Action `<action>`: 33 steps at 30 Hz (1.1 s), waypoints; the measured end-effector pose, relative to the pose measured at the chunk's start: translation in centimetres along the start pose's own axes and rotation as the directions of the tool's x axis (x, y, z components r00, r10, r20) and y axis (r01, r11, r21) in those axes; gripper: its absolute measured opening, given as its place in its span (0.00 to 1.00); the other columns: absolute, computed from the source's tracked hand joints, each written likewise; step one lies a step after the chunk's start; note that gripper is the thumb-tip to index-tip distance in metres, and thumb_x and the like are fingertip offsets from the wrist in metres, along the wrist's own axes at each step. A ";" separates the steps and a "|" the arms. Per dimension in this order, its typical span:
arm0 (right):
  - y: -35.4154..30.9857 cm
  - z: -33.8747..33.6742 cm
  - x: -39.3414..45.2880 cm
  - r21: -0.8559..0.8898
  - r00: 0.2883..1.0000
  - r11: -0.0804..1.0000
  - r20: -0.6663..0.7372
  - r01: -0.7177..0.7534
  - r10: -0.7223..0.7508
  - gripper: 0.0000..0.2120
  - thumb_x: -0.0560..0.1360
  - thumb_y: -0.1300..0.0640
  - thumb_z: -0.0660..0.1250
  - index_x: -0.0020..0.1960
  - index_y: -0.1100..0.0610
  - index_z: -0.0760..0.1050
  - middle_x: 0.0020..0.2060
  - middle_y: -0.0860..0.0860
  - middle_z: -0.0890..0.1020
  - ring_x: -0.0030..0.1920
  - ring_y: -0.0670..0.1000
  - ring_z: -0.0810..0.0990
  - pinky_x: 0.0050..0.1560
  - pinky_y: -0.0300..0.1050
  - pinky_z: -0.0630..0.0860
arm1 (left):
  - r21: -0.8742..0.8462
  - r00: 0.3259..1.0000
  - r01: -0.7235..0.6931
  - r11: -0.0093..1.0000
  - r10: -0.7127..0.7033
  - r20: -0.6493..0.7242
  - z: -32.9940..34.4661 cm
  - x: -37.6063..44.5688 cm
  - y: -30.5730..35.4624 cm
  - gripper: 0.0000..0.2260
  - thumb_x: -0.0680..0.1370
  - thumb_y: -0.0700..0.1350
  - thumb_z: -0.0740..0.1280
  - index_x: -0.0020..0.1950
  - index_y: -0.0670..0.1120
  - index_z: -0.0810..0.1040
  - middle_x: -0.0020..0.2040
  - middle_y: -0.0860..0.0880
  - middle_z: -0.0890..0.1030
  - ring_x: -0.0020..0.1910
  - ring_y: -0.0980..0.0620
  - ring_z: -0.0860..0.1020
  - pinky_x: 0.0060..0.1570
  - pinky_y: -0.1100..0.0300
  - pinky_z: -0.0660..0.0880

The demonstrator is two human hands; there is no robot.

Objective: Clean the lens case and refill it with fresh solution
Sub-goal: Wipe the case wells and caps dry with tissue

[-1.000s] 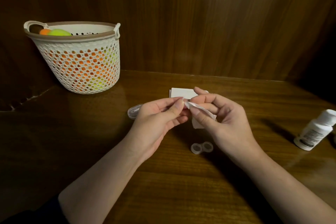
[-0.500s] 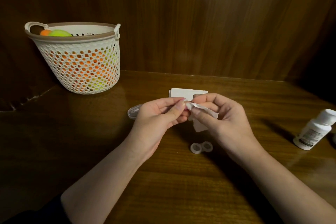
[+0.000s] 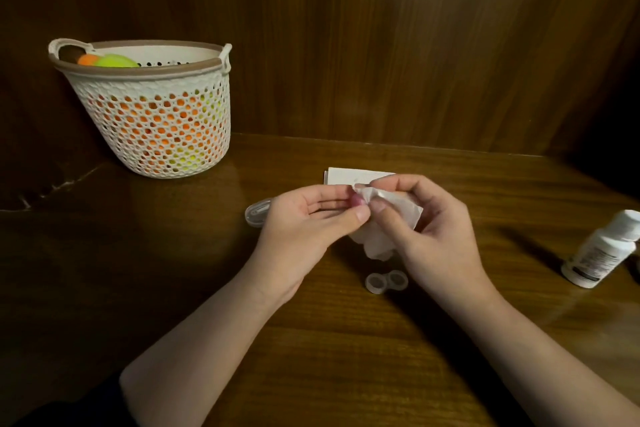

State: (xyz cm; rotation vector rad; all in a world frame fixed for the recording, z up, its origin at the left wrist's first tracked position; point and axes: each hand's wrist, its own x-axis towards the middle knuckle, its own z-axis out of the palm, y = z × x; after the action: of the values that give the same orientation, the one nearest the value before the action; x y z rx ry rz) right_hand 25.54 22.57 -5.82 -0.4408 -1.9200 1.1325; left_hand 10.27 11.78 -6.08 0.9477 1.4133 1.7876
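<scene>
The clear two-well lens case (image 3: 386, 282) lies open on the wooden table (image 3: 311, 357), just below my hands. My left hand (image 3: 304, 222) pinches a small pinkish piece (image 3: 356, 200) between thumb and fingertips; I cannot tell whether it is a cap. My right hand (image 3: 433, 229) grips a crumpled white tissue (image 3: 377, 236) and presses it against that piece. The white solution bottle (image 3: 602, 250) stands tilted at the right edge, untouched.
A folded white tissue (image 3: 346, 177) lies behind my hands. A small clear plastic container (image 3: 256, 213) rests left of my left hand. A perforated white basket (image 3: 156, 114) with orange and green items stands at the back left against the wooden wall.
The tissue in my right hand has bunched up and hangs lower. My right fingers have shifted over the piece held by my left hand. Lens case and bottle stay put.
</scene>
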 end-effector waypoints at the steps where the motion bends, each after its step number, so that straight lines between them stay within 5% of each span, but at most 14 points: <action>1: 0.0 0.1 0.0 -0.037 1.000 0.999 0.003 0.017 -0.017 0.09 0.80 0.54 0.75 0.57 0.42 0.83 0.54 0.37 0.87 0.57 0.42 0.86 0.48 0.36 0.84 | 0.004 1.000 -0.006 1.000 0.006 -0.009 0.0 0.0 0.0 0.13 0.75 0.38 0.80 0.54 0.54 0.88 0.52 0.53 0.91 0.54 0.56 0.88 0.49 0.65 0.84; 6: 0.2 0.1 0.2 -0.116 0.998 0.992 0.015 0.056 -0.054 0.09 0.81 0.54 0.75 0.59 0.44 0.83 0.55 0.35 0.86 0.59 0.40 0.84 0.51 0.35 0.83 | -0.009 0.999 -0.006 1.000 0.006 -0.045 -0.3 0.3 -0.2 0.17 0.73 0.41 0.81 0.61 0.48 0.87 0.54 0.54 0.90 0.55 0.59 0.88 0.48 0.70 0.81; 16: 0.4 0.1 0.1 0.112 0.995 0.990 0.043 -0.090 0.086 0.08 0.79 0.57 0.76 0.57 0.48 0.85 0.53 0.42 0.89 0.54 0.45 0.89 0.47 0.40 0.86 | -0.214 0.993 0.115 0.970 -0.115 0.011 -1.0 0.7 -0.3 0.21 0.70 0.44 0.79 0.63 0.49 0.85 0.58 0.48 0.90 0.55 0.53 0.88 0.50 0.63 0.83; 20: 0.7 -0.3 0.3 0.085 0.993 0.991 0.068 -0.099 0.094 0.08 0.80 0.57 0.75 0.58 0.49 0.85 0.54 0.40 0.89 0.56 0.43 0.88 0.50 0.39 0.85 | -0.143 0.989 0.147 0.979 -0.142 0.040 -0.9 0.8 -0.1 0.37 0.65 0.47 0.82 0.73 0.52 0.77 0.59 0.49 0.89 0.60 0.50 0.87 0.57 0.54 0.83; 23: 0.7 -0.7 0.4 0.074 0.991 0.994 0.111 -0.085 0.076 0.08 0.80 0.57 0.74 0.58 0.49 0.85 0.55 0.39 0.88 0.56 0.42 0.87 0.49 0.36 0.84 | -0.184 0.981 0.193 0.964 -0.187 0.051 -0.9 0.9 0.1 0.42 0.63 0.44 0.83 0.76 0.51 0.73 0.59 0.45 0.89 0.57 0.48 0.89 0.53 0.54 0.84; 29: 0.6 -0.6 0.4 0.025 0.991 0.998 0.127 -0.053 0.049 0.13 0.76 0.55 0.79 0.59 0.46 0.84 0.56 0.39 0.87 0.57 0.42 0.87 0.51 0.40 0.86 | -0.257 0.987 0.153 0.954 -0.158 0.002 -1.1 0.8 0.1 0.34 0.73 0.40 0.80 0.77 0.50 0.72 0.55 0.42 0.90 0.51 0.50 0.89 0.48 0.61 0.83; 33: 1.0 -0.6 0.5 -0.066 0.998 0.996 -0.012 -0.066 0.065 0.12 0.79 0.60 0.76 0.55 0.43 0.85 0.54 0.36 0.88 0.57 0.39 0.86 0.54 0.43 0.87 | -0.135 0.992 0.109 0.985 -0.116 -0.043 -1.1 0.7 0.2 0.28 0.73 0.44 0.79 0.72 0.52 0.76 0.53 0.46 0.90 0.51 0.50 0.89 0.46 0.62 0.83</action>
State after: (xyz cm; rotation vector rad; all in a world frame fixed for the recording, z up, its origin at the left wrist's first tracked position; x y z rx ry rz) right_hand 25.62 23.73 -6.23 -0.5485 -1.9515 1.1089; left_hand 8.97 11.80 -5.99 0.7444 1.3336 1.8075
